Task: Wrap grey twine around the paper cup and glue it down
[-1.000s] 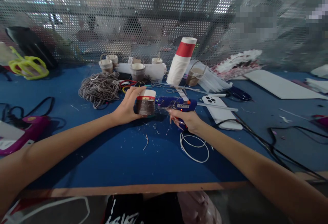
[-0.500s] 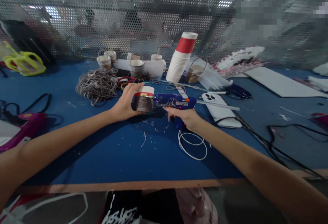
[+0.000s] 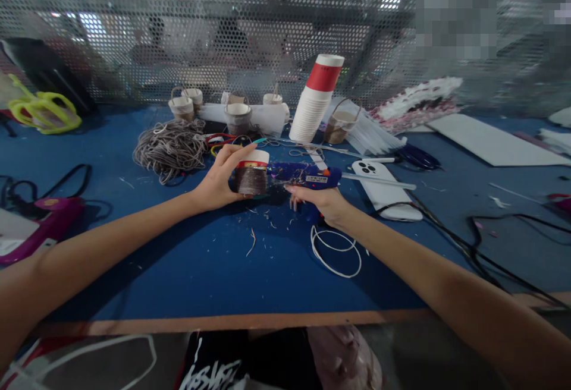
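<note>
A small paper cup [image 3: 252,179], wrapped in brown cord below a red and white band, is gripped from the left by my left hand [image 3: 219,181]. My right hand [image 3: 322,201] is closed round the handle of a blue glue gun [image 3: 306,176]. The gun's nozzle points left and meets the cup's side near the top of the cord; whether they touch is unclear. A clear glue stick [image 3: 379,182] sticks out of the gun's back. Behind my left hand lies a heap of grey-brown cord [image 3: 172,147].
A leaning stack of paper cups [image 3: 311,107] and several small cord-wrapped baskets [image 3: 238,118] stand at the back. A white phone [image 3: 386,191] and black cables lie right. A white cord loop [image 3: 335,253] lies near my right wrist, a purple glue gun [image 3: 44,226] far left.
The left index finger has stretched out over the cup's rim. The fingers of my right hand have shifted slightly under the glue gun. Cup and gun hold nearly the same place.
</note>
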A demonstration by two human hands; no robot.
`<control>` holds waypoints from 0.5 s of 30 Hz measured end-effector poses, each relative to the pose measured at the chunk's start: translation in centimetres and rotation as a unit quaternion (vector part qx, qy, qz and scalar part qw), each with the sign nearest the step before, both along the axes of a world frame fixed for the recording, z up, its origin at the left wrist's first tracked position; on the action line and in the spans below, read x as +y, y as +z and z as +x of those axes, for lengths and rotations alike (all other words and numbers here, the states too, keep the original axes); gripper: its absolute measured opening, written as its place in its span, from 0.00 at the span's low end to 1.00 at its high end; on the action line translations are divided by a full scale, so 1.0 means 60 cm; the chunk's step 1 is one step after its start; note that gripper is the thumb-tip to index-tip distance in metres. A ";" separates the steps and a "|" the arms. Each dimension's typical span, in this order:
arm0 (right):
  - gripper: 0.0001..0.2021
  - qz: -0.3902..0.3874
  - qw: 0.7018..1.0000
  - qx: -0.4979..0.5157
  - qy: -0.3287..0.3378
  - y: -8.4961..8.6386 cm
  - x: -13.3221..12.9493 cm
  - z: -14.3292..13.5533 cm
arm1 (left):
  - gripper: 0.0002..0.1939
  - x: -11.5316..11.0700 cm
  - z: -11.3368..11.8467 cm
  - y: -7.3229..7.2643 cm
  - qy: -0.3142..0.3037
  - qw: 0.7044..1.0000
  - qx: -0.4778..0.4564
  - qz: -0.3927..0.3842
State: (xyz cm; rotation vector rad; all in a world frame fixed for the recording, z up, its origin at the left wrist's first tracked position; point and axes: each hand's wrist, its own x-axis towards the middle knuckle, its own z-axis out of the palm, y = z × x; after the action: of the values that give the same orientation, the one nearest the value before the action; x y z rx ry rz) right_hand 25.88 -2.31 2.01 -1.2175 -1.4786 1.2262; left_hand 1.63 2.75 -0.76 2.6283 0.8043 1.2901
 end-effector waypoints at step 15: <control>0.13 0.007 1.000 -0.015 0.003 0.001 0.000 0.004 | 0.42 -0.006 0.000 0.007 -0.027 0.999 -0.026 -0.040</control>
State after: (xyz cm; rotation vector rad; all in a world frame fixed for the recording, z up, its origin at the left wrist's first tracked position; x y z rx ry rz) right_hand 26.11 -2.28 2.06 -1.2274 -1.5128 1.2042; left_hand 1.62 2.40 -0.37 2.5265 0.7550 1.2786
